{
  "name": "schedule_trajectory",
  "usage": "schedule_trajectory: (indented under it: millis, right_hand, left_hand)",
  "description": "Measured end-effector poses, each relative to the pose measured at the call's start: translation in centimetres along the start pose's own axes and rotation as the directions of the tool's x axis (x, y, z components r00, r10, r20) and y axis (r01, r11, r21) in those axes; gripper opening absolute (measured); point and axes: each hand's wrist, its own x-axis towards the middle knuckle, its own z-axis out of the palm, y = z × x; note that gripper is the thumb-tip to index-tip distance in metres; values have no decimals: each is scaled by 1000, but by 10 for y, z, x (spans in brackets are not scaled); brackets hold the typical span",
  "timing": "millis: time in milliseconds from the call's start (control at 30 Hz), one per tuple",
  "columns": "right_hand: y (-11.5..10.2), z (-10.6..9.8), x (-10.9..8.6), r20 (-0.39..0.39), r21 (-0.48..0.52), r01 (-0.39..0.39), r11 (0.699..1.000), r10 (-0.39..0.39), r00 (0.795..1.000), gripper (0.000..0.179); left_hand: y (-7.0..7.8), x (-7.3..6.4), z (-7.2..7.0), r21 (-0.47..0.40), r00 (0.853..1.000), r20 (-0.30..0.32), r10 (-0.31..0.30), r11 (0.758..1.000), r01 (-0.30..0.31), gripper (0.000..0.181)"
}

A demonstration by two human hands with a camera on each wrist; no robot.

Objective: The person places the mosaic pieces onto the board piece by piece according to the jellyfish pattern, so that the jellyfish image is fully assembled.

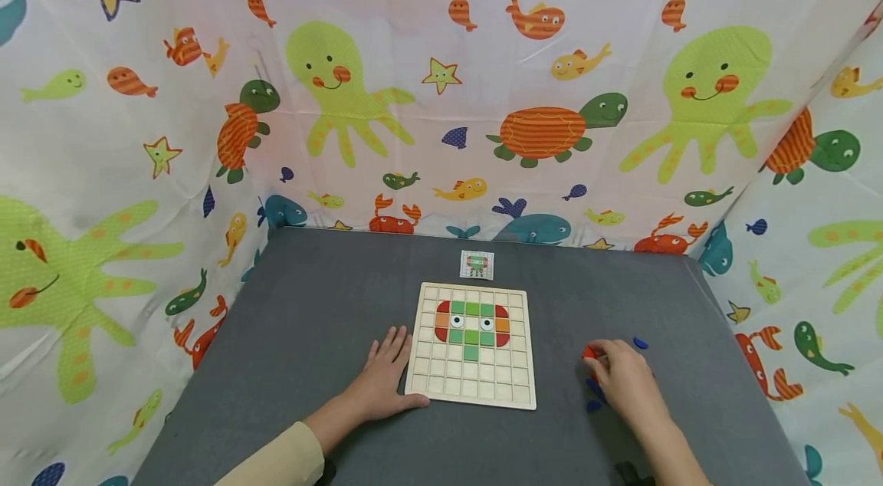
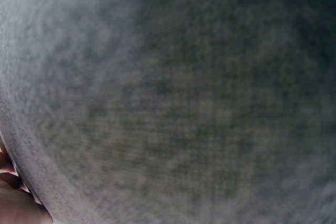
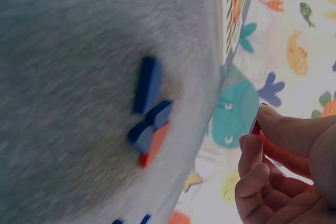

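A square wooden grid board lies on the table, with red, orange and green pieces and two eye tiles set in its upper half. My left hand rests at the board's left edge, fingers straight and thumb at the lower left corner. To the right of the board, my right hand pinches a small red piece between thumb and fingers, above the table. Below it in the right wrist view lie several blue pieces and another red piece. The left wrist view is mostly blurred grey cloth, with fingertips at its corner.
A small picture card lies just behind the board on the grey table. One blue piece sits apart, beyond the right hand. A printed sea-animal curtain closes off the back and both sides.
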Motion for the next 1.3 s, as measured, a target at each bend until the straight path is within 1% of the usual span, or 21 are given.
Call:
schedule_trajectory:
  millis: [200, 300, 433, 600, 767, 1167, 1300]
  right_hand:
    - [-15, 11, 13, -65, -25, 64, 998, -65, 996, 20]
    - [-23, 16, 18, -80, -35, 88, 995, -91, 993, 21]
    - [-32, 23, 22, -87, -39, 108, 993, -111, 990, 21]
    - [-45, 31, 25, -62, -31, 118, 992, -120, 991, 22]
    - [-57, 41, 29, -28, -6, 142, 990, -142, 990, 21]
    - [-79, 65, 36, 37, 48, 160, 986, -162, 986, 21]
    - [-86, 72, 38, 52, 70, 176, 982, -180, 982, 22]
  left_hand:
    - [0, 0, 0, -15, 1000, -19, 14, 1000, -14, 119]
    - [0, -1, 0, -23, 999, -25, 22, 999, -23, 119]
    - [1, -2, 0, -34, 1000, -16, 19, 999, -19, 119]
    - [2, -1, -3, -31, 1000, -10, 7, 999, -8, 118]
    - [1, 0, -2, -12, 1000, -8, -2, 1000, 2, 119]
    - [-1, 0, 1, 2, 1000, -8, -8, 1000, 8, 121]
    - [-1, 1, 2, 1, 1000, -6, -8, 1000, 8, 121]
